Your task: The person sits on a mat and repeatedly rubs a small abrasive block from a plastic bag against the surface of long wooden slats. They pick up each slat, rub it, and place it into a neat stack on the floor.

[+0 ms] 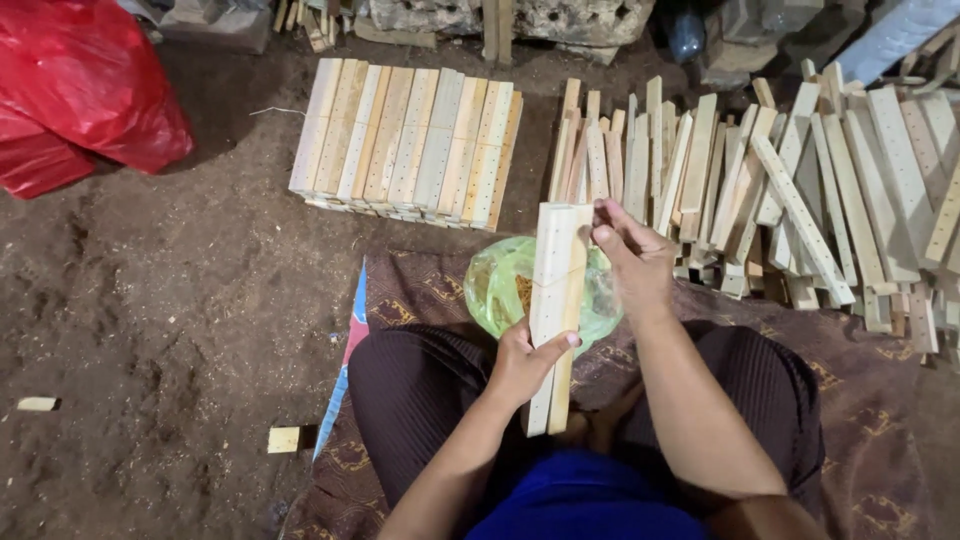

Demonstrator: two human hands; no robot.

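My left hand (525, 362) grips a long pale wooden slat (556, 290) held upright over my lap, with small holes along its face. My right hand (632, 255) is at the slat's top end, fingers pinched together there; whatever small thing they pinch is too small to tell. Right behind the slat lies a green plastic bag (500, 285) with small yellowish pieces inside.
A neat stack of drilled slats (405, 140) lies ahead on the dirt floor. A loose heap of similar slats (800, 180) spreads to the right. A red plastic bag (75, 90) sits far left. I sit on a patterned brown mat (880, 420); small wood offcuts (285, 438) lie left.
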